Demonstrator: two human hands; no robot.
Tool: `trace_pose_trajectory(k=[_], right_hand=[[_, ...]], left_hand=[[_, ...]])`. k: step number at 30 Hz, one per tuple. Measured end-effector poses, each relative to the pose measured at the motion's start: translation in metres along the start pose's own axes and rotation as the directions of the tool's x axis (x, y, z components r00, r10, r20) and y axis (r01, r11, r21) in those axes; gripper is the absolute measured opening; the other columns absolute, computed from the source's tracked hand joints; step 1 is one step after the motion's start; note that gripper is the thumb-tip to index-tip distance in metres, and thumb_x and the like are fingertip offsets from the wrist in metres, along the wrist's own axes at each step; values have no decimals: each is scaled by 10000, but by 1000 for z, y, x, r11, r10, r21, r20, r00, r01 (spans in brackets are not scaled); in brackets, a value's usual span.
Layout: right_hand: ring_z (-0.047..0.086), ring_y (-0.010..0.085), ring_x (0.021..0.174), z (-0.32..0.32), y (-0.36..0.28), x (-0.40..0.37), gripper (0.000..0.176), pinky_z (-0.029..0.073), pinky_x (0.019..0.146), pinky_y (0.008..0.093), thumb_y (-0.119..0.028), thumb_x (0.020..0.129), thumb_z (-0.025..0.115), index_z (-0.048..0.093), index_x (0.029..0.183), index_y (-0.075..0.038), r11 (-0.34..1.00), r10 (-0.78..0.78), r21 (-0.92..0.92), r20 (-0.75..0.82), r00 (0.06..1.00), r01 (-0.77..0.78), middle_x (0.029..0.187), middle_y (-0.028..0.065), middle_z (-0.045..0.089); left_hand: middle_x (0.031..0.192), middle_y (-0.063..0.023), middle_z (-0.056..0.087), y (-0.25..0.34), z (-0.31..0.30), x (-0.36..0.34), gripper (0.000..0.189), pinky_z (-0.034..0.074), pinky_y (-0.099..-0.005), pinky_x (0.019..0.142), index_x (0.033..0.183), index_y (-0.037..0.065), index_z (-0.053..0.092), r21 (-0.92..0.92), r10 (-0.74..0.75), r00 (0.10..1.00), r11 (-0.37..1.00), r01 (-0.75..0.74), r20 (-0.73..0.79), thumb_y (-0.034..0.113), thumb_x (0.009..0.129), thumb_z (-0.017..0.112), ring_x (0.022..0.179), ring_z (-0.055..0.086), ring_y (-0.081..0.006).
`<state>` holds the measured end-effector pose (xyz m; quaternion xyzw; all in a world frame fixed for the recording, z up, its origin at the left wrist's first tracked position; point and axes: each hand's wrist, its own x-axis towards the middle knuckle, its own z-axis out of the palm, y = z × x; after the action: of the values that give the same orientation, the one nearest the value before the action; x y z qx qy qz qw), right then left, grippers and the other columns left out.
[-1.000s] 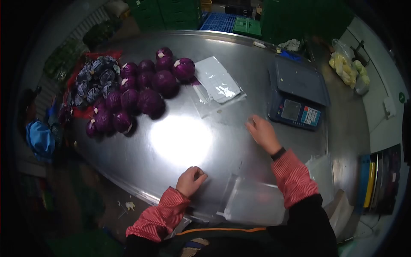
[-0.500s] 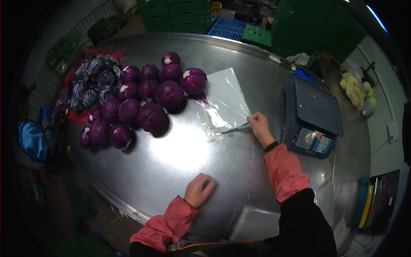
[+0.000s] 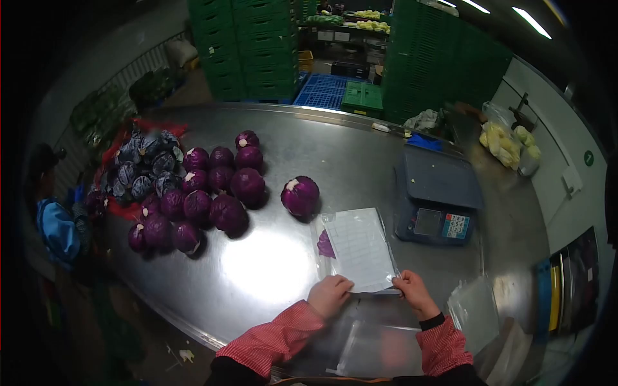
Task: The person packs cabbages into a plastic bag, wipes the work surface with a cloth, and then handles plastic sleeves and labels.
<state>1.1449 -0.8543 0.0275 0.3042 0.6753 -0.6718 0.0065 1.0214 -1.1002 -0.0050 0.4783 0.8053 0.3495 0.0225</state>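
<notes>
A clear plastic sleeve (image 3: 360, 248) with a white printed sheet inside lies at a slant on the steel table. My left hand (image 3: 329, 296) pinches its near left corner, fingers closed. At the near right corner, my right hand (image 3: 415, 293) holds the sleeve between thumb and fingers. A piece of purple leaf (image 3: 325, 244) shows through the plastic along the left side. Just beyond the sleeve sits a single red cabbage (image 3: 300, 195), apart from the group of peeled red cabbages (image 3: 219, 186) to the left.
Darker, untrimmed cabbages (image 3: 145, 164) lie on red netting at far left. A digital scale (image 3: 441, 193) stands right of the sleeve. More clear plastic (image 3: 473, 309) lies near my right sleeve. Green crates (image 3: 248, 51) are stacked behind the table (image 3: 302, 122). A person in blue (image 3: 58, 225) is at left.
The sleeve has come nearer to me, away from the cabbages, and its printed side now shows. My left hand has moved from the bare table onto its corner. The view has tilted up.
</notes>
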Motion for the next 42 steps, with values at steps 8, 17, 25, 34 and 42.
trace_pose_trajectory(k=[8, 17, 25, 34, 42], right_hand=[[488, 96, 564, 0, 79, -32, 246, 396, 521, 290, -249, 927, 644, 535, 984, -36, 936, -338, -220, -346, 875, 275, 647, -6, 528], [542, 154, 588, 21, 78, -76, 201, 430, 569, 321, -238, 917, 630, 564, 981, -58, 914, -227, -385, -220, 949, 130, 660, 34, 572], [605, 271, 632, 32, 60, -84, 209, 449, 584, 370, -270, 913, 616, 585, 926, -64, 879, -161, -466, -92, 983, 101, 706, 104, 625], [643, 323, 747, 40, 51, -58, 290, 494, 650, 418, -248, 907, 608, 566, 1107, -41, 768, -299, -608, -60, 952, 203, 893, 152, 655], [647, 377, 800, 38, 43, 2, 364, 531, 675, 470, -337, 876, 644, 552, 1053, -32, 468, -392, -878, -307, 867, -99, 1023, 173, 619]], left_hand=[[1006, -73, 633, 55, 21, 6, 198, 515, -379, 787, 1002, 113, 657, -64, -110, 994, 992, 111, 11, 213, 835, 694, 958, 614, -284], [1006, -131, 577, -16, 74, -4, 326, 492, -418, 815, 1030, 96, 660, 181, -207, 974, 965, 188, 92, 180, 732, 763, 926, 568, -321], [923, -81, 579, 2, 63, 6, 258, 497, -387, 759, 960, 96, 661, 116, -111, 984, 989, 95, 140, 218, 755, 759, 891, 582, -279], [717, -22, 608, -2, 47, 46, 87, 460, -261, 627, 839, 17, 624, -500, -395, 905, 759, 418, 158, 74, 838, 690, 649, 555, -107], [781, -36, 612, 26, 32, 64, 111, 456, -254, 614, 862, 18, 625, -453, -237, 969, 859, 240, 64, 86, 826, 705, 683, 564, -114]])
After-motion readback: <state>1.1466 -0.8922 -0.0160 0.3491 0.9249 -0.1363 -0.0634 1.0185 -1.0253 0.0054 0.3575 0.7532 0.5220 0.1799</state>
